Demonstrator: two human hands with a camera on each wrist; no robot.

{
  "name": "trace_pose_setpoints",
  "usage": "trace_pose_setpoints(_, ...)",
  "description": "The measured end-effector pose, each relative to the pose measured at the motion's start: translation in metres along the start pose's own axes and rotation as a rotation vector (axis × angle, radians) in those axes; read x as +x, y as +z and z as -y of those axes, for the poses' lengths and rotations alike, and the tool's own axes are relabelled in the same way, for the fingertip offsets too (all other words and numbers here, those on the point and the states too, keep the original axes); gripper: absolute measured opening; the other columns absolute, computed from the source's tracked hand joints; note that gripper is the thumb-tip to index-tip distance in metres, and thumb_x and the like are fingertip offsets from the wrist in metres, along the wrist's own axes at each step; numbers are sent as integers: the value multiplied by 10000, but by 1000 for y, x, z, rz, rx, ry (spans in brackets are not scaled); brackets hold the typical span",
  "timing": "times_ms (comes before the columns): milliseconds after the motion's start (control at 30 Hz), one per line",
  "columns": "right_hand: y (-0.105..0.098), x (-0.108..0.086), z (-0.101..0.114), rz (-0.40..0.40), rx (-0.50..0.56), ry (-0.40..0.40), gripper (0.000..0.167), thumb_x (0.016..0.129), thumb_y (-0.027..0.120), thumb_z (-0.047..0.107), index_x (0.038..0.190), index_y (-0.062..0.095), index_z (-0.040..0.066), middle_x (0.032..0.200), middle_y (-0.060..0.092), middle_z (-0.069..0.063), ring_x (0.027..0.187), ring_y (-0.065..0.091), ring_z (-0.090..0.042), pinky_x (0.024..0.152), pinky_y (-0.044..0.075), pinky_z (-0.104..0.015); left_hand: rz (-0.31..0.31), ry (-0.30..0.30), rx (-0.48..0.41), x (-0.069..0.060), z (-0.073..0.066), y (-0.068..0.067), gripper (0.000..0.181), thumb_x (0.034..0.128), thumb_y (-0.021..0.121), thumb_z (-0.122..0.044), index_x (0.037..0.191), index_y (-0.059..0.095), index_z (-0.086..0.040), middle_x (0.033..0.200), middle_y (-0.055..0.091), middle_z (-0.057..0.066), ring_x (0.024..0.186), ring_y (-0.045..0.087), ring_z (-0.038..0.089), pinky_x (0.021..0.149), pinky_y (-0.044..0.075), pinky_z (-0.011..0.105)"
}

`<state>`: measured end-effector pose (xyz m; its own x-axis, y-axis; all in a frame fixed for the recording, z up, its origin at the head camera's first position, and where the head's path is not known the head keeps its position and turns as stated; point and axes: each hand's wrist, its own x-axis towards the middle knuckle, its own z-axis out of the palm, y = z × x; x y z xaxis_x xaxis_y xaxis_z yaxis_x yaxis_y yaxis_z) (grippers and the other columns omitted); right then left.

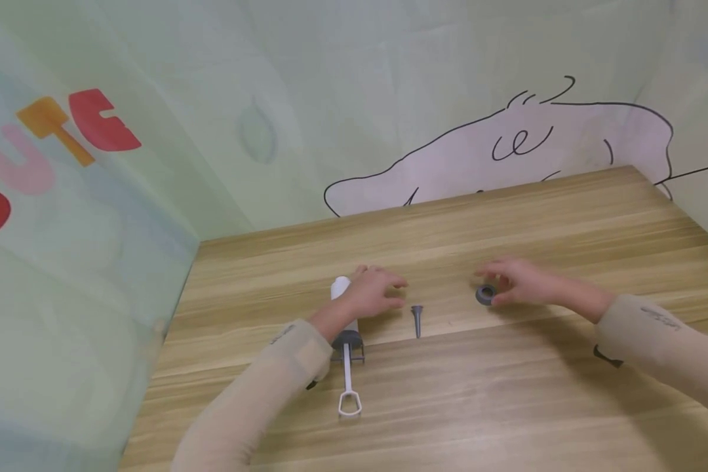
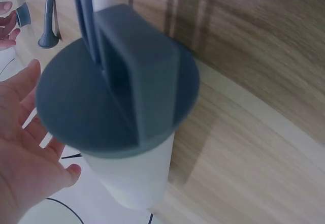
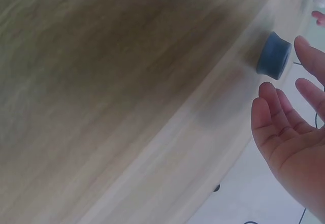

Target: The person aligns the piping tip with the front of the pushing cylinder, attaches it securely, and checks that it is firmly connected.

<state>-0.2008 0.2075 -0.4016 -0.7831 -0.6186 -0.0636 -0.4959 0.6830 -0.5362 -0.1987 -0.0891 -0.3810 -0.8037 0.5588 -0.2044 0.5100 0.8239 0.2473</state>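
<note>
A white tube with a dark grey end cap [image 1: 347, 339] and a white rod ending in a loop lies on the table. Over its right side is the left hand [image 1: 373, 292], fingers spread and relaxed; the left wrist view shows this hand [image 2: 30, 148] beside the tube's white body [image 2: 134, 176]. The right hand [image 1: 525, 282] has its fingers around a small dark grey ring [image 1: 486, 294]; in the right wrist view a gap separates the fingers from the ring [image 3: 274, 55]. Between the hands lies a grey tapered nozzle [image 1: 417, 320].
The wooden table [image 1: 448, 406] reaches back to a printed cloth wall [image 1: 283, 118] with a line drawing. Another cloth with coloured letters [image 1: 103, 121] hangs at the left. The nozzle [image 2: 49, 23] also shows in the left wrist view.
</note>
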Motion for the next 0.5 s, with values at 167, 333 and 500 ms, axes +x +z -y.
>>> trace_pose_setpoints(167,3,1,1,6,-55,-18,516,693,717,112,1171,536,40,995,552,-119,740,502,-111,612,424,-222,-2,10,15,2,-1,4,397,818,595,-341,1189,551,-206,1182,584,-61,1163,464,176,1043,214,451)
trace_pose_setpoints(333,5,2,0,9,-85,-40,467,691,718,115,1130,564,71,980,551,-87,755,493,-126,617,414,-239,6,25,23,1,-2,5,385,819,595,-335,1176,558,-197,1150,601,-53,1124,496,159,1038,238,432)
trace_pose_setpoints(500,8,3,-1,1,-99,-71,410,688,718,103,1079,593,94,971,563,-74,799,511,-140,655,429,-263,12,36,31,1,-3,6,385,818,595,-334,1176,557,-196,1141,605,-52,1112,503,155,1038,239,423)
